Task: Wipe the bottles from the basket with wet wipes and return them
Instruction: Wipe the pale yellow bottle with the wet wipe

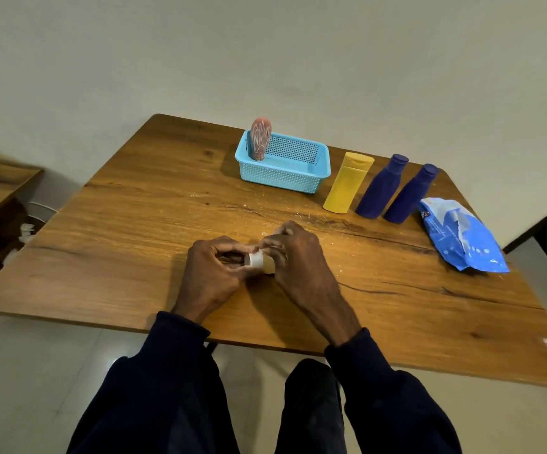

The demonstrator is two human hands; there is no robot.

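A: Both hands closed on one small bottle (pixel 259 261), held low over the table (pixel 134 224). Left hand (pixel 214 273) at the white cap end, right hand (pixel 301 260) wrapped round the body, maybe with a wipe, hard to tell.

B: Long axis?

A: Lying sideways, hand to hand, cap pointing left.

B: And the basket (pixel 285 168)?

A: Well ahead, slightly right of the right hand, so nearer that one. Pink bottle (pixel 260 139) upright inside. Yellow bottle (pixel 347 181), two blue bottles (pixel 380 188) just beyond, wipes pack (pixel 462 237) far right.

B: Labels?

A: Nothing readable.

Both hands hide most of the small white-capped bottle (pixel 256 259).
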